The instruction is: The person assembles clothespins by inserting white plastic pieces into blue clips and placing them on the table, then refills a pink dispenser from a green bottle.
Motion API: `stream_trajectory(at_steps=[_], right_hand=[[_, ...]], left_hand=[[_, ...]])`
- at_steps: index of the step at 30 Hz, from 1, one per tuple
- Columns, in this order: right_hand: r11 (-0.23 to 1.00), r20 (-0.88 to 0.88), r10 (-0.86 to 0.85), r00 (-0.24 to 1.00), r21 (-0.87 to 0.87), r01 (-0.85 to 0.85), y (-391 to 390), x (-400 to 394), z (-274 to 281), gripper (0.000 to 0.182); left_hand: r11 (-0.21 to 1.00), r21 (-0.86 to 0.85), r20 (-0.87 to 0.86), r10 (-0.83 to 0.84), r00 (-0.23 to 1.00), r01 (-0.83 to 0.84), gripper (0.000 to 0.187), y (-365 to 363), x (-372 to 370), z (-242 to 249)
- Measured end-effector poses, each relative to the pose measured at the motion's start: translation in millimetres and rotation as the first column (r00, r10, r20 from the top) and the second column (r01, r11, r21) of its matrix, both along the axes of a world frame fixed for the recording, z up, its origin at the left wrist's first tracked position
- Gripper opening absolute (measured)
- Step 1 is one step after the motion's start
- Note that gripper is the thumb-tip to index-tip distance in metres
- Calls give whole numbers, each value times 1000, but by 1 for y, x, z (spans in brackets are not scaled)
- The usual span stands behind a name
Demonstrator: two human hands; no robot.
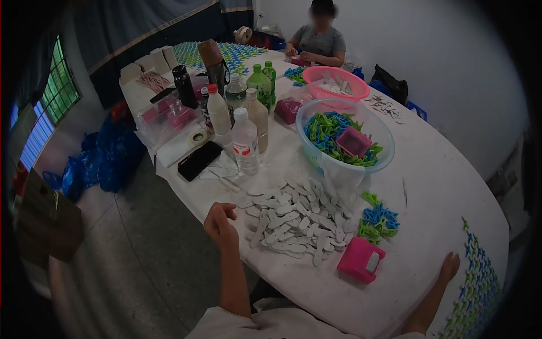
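My left hand [220, 221] is raised at the table's near left edge, beside a heap of flat, elongated white pieces [299, 220] with rounded ends. Its fingers are loosely bent, thumb and finger a little apart, and nothing shows between them. Far to the right, my right hand [450, 266] is low over the table beside close rows of green and blue clips [479, 288]. Its fingers look drawn together; what they hold, if anything, is too small to make out. Between the hands are a pink box [361, 260] and a small pile of green and blue clips [378, 219].
Behind the heap stands a translucent basin [389, 152] of clips with a pink box inside. Several bottles [245, 141] and a black phone [200, 160] are at the left. A person [319, 42] sits at the far end beyond a pink basin [361, 93]. Blue bags [113, 152] lie on the floor.
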State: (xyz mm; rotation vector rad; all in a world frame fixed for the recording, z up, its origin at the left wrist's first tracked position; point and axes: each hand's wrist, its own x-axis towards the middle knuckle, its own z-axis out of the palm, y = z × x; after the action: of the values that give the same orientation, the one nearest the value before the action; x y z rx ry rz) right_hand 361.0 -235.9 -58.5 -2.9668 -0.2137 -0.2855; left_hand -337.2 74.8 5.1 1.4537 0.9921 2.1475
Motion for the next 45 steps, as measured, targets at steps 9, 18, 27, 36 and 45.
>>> stream_trajectory(at_steps=[9,18,27,36,45], right_hand=[[999,24,24,999,25,-25,-6,-33,-15,56],[999,79,2,997,-34,1,2,-73,-19,51],[999,81,-12,997,-37,15,3,-81,-11,49],[1000,114,4,993,20,-7,-1,-73,-18,49],[1000,93,-3,996,-27,6,-8,-73,-24,51]], left_hand=[[995,85,-137,-42,990,54,27,118,-49,162],[951,-158,-969,-97,228,-266,60,454,23,245],[826,-443,-893,-441,90,-349,97,530,56,172],[865,-479,-875,-457,160,-150,53,536,49,180],[830,-545,-814,-489,314,-121,35,484,55,243]])
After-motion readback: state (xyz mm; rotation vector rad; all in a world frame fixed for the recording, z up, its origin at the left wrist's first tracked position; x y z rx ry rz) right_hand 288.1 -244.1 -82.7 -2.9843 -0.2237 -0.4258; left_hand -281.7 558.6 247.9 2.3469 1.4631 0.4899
